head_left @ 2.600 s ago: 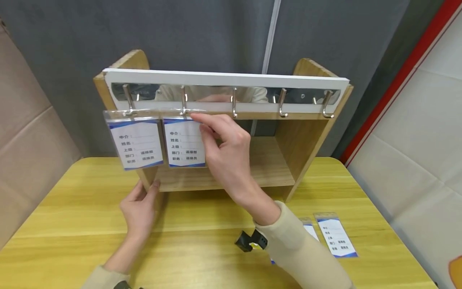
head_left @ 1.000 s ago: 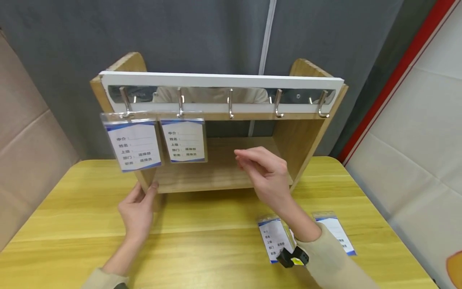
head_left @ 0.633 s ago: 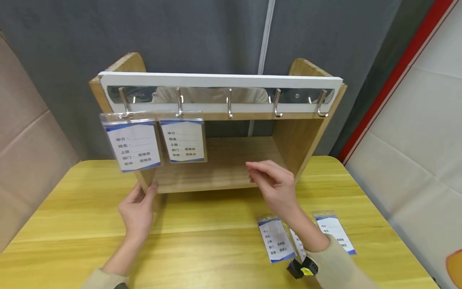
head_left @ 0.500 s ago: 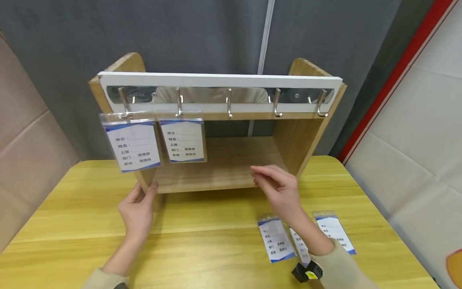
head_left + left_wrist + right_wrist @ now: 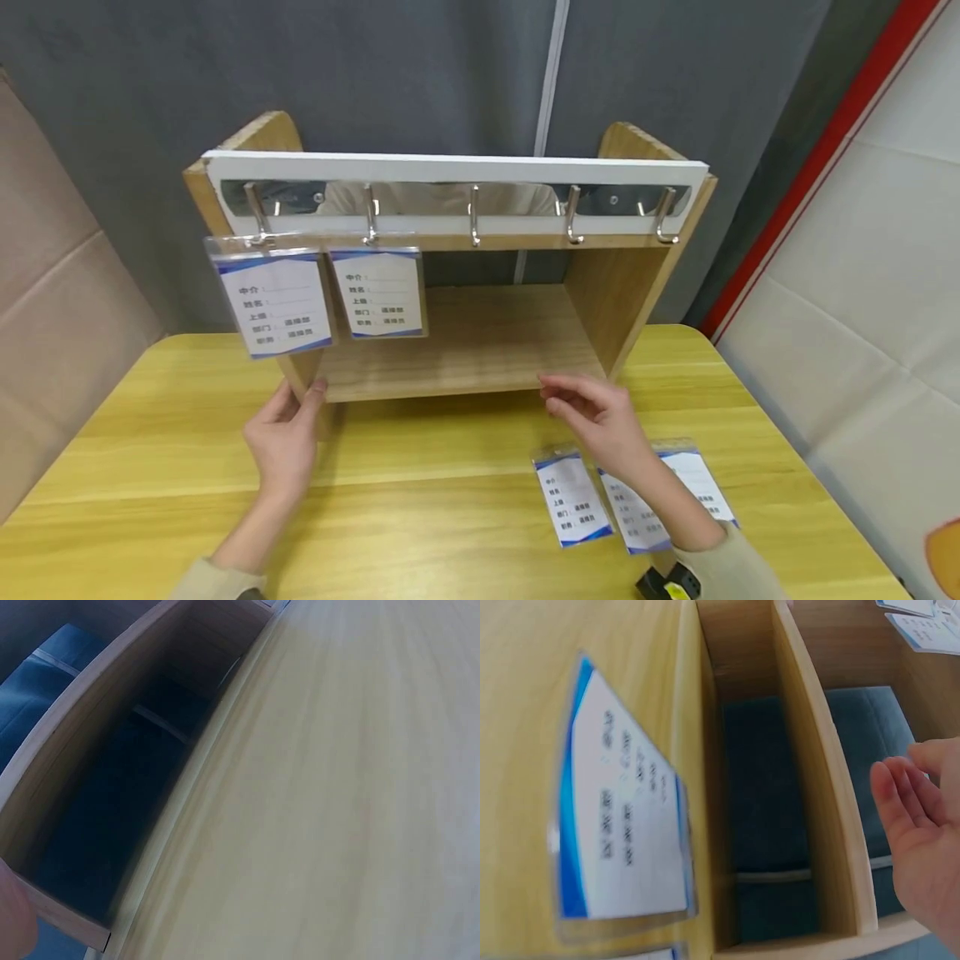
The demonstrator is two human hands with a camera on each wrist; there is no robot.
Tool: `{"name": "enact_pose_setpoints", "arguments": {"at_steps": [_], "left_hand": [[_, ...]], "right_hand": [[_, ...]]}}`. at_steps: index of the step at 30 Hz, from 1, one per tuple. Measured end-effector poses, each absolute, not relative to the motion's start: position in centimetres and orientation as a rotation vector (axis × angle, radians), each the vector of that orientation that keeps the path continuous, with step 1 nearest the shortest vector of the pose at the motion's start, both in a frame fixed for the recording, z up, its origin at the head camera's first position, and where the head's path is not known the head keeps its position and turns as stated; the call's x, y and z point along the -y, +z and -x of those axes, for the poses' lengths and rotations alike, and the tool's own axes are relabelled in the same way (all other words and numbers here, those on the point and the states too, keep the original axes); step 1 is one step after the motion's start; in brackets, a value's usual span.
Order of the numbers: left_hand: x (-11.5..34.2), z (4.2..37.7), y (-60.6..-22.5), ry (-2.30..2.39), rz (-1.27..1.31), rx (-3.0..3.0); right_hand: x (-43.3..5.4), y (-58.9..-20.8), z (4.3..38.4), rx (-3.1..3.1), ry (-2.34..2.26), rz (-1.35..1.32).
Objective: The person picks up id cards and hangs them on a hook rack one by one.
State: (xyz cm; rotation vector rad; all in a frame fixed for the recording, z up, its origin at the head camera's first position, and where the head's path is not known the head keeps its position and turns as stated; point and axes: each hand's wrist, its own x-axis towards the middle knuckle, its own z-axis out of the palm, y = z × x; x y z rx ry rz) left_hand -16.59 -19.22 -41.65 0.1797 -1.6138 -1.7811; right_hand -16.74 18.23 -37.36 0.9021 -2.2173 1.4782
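A wooden rack (image 5: 465, 346) with a shelf stands on the table, and my left hand (image 5: 281, 446) grips the bottom of its left side panel, thumb in front. Two clear-sleeved name badges hang from its hooks: one badge (image 5: 277, 304) at the far left, another badge (image 5: 377, 293) beside it. My right hand (image 5: 603, 421) hovers with loosely bent fingers and holds nothing, in front of the shelf's right end. Below it on the table lie a badge (image 5: 574, 500), a middle badge (image 5: 633, 517) and a right badge (image 5: 701, 483), the latter two partly covered by the forearm.
A white rail (image 5: 450, 167) with a mirrored strip and several metal hooks (image 5: 474, 217) runs across the rack's top front. Behind stands a grey partition (image 5: 412, 75). A pale panel (image 5: 862, 292) with a red edge borders the table (image 5: 420, 517) on the right.
My right hand has left the second hanging badge and moved right and down toward the badges on the table, its fingers parting a little. My left hand has stayed at the panel.
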Motion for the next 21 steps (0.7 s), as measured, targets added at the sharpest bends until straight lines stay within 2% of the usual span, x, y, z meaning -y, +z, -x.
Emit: {"name": "enact_pose_setpoints", "arguments": {"at_steps": [21], "left_hand": [[19.2, 16.6, -41.7, -1.786, -0.198, 1.623]], "right_hand": [[-20.8, -39.7, 16.2, 2.479, 1.470, -0.825]]}}
